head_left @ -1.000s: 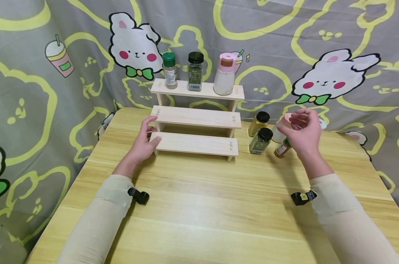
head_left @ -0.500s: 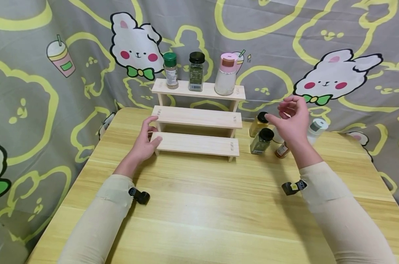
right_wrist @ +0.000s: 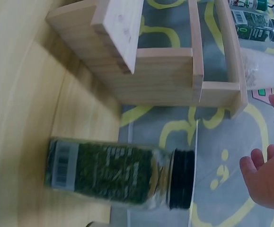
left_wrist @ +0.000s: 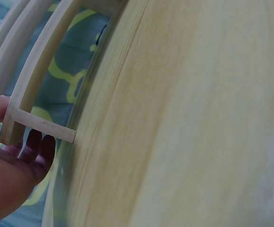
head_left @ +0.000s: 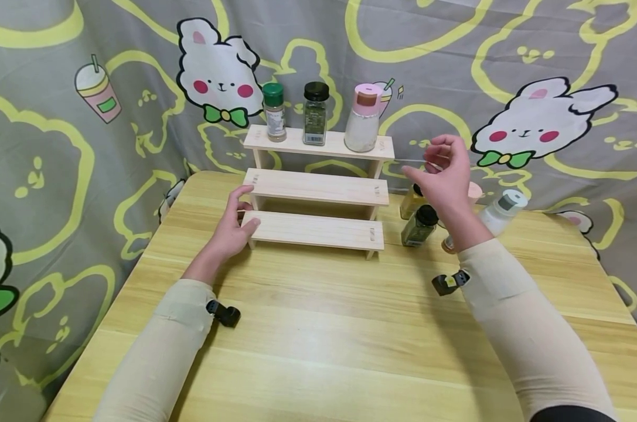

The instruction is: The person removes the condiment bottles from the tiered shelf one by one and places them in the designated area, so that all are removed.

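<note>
A three-tier wooden rack [head_left: 318, 230] stands on the table, and my left hand [head_left: 231, 227] grips its left end. In the left wrist view, the thumb lies over the lowest board [left_wrist: 27, 75] and the fingers curl around by its leg. My right hand [head_left: 447, 176] hovers with fingers loosely bent and nothing in them, over the bottles right of the rack. Below it are a black-capped jar of green herbs [head_left: 419, 227] and a black-capped yellow spice jar [head_left: 411, 204]. A pink-capped bottle [head_left: 474, 191] and a small bottle [head_left: 448, 244] are partly hidden by the wrist.
On the top tier stand a green-capped shaker [head_left: 275, 112], a black-capped herb jar [head_left: 315, 114] and a pink-capped bottle of white grains [head_left: 363, 120]. A white-capped bottle [head_left: 500, 212] stands right of the right wrist. Behind the wooden table [head_left: 307, 340] hangs a patterned curtain [head_left: 429, 64].
My right hand has moved left and away from the bottles at the far right, toward the rack. It uncovers the white-capped bottle. My left hand keeps its grip on the rack.
</note>
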The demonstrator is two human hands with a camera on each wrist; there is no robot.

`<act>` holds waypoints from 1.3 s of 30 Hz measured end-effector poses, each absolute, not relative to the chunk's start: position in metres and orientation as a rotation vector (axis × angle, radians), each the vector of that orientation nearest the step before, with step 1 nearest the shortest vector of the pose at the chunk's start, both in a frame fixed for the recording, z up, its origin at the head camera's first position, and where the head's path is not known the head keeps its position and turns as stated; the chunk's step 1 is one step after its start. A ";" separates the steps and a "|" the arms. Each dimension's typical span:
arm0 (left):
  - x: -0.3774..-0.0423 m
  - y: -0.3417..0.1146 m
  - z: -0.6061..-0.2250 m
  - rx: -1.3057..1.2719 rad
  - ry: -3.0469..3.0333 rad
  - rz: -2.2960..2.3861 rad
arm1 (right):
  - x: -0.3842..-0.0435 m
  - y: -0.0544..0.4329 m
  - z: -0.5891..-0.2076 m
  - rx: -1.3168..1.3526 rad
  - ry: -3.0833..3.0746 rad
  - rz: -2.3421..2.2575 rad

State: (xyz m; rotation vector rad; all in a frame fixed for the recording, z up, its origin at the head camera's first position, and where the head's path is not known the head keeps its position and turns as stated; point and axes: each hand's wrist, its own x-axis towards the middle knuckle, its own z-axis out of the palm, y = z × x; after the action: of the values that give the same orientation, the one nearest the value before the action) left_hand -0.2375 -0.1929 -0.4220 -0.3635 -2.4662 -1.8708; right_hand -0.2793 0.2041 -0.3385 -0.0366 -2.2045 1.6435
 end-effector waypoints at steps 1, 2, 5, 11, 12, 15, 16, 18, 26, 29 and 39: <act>-0.238 -0.193 -0.422 -0.364 -2.466 -1.869 | -0.281 0.202 -0.338 -0.031 -2.207 1.642; -0.238 -0.193 -0.422 -0.364 -2.466 -1.869 | -0.283 0.200 -0.338 -0.018 -2.204 1.641; -0.238 -0.193 -0.423 -0.366 -2.463 -1.870 | -0.288 0.195 -0.336 0.009 -2.193 1.651; -0.239 -0.193 -0.424 -0.358 -2.454 -1.877 | -0.296 0.184 -0.331 0.015 -2.197 1.656; -0.239 -0.193 -0.424 -0.360 -2.451 -1.879 | -0.297 0.182 -0.331 0.018 -2.199 1.654; -0.239 -0.193 -0.424 -0.369 -2.441 -1.886 | -0.301 0.177 -0.328 0.023 -2.204 1.651; -0.239 -0.193 -0.424 -0.374 -2.439 -1.885 | -0.302 0.175 -0.328 0.028 -2.200 1.659; -0.240 -0.193 -0.424 -0.386 -2.434 -1.881 | -0.305 0.172 -0.326 0.040 -2.202 1.662; -0.240 -0.193 -0.426 -0.389 -2.439 -1.870 | -0.316 0.157 -0.320 0.042 -2.212 1.696; -0.247 -0.196 -0.437 -0.389 -2.424 -1.878 | -0.321 0.151 -0.318 0.030 -2.217 1.706; -0.258 -0.204 -0.457 -0.364 -2.433 -1.863 | -0.331 0.134 -0.314 0.028 -2.226 1.696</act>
State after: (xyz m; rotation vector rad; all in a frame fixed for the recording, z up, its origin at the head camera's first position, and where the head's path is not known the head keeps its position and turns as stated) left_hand -0.2579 -0.2036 -0.4574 -0.3636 -2.4332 -1.8630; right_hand -0.3309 0.1342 -0.3144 0.0284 -2.2259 1.6960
